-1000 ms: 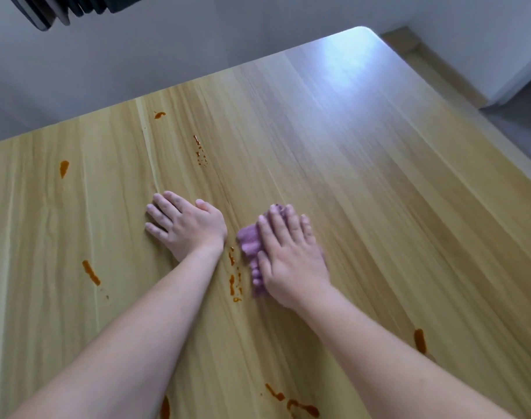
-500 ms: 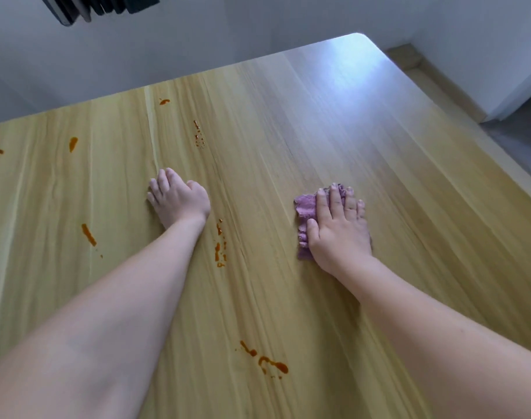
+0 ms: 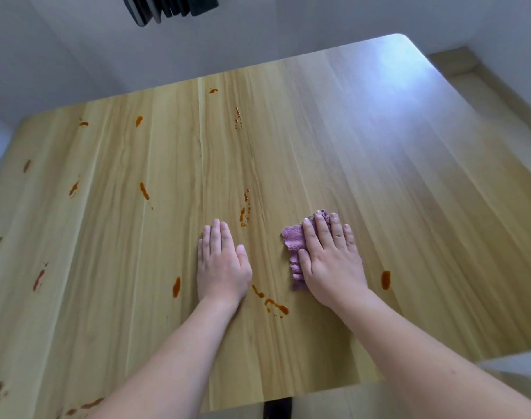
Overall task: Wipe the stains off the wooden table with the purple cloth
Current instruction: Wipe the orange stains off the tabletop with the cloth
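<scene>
Right hand laid palm-down on purple cloth, fingers straight and together, pointing to 12 o'clock; grip flat, pressing rather than pinching. Cloth bunched on wooden tabletop, showing at 9 o'clock of that hand. Left hand flat on bare wood at 9 o'clock of cloth, fingers extended, grip spread, holding nothing. Orange-red stains between the wrists; another smear at 3 o'clock of right hand.

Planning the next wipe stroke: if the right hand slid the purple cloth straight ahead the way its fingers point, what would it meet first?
Nothing, apparently: ahead of the right hand and the purple cloth lies bare wooden table up to its far edge. The orange-red streaks sit off to its left.
</scene>
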The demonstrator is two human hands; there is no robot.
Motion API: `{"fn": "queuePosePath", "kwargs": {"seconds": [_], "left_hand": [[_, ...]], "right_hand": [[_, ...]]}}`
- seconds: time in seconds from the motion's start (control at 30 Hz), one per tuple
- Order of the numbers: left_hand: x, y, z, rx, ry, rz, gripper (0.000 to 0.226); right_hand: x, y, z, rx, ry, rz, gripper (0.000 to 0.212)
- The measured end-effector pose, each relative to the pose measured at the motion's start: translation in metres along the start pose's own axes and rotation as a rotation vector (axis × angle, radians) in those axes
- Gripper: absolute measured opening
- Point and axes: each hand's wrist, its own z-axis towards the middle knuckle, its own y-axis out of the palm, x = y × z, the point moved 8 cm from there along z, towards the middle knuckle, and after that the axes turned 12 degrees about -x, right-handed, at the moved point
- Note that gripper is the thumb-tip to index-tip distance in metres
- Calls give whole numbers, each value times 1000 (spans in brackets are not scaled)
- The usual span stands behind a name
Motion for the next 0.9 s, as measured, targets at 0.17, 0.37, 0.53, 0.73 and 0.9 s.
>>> {"fn": "queuePosePath", "kwargs": {"seconds": [0.17,0.37,0.53,0.73,0.9], "left_hand": [[2,0,-1,35,3,13,60],[-1,1,-3,58,6,10,59],[-1,1,-3,72,8,23,58],[1,1,-5,67,3,28,58],[1,0,-5,64,-6,25,58]], "right_hand": [[18,-3,8,-7,-19,-15,72],[83,-23,28,-24,217,22,59],[62,-21,30,-36,279,47,63],[8,-7,13,-38,53,29,60],[97,-25,14,-39,190,10,60]]}}
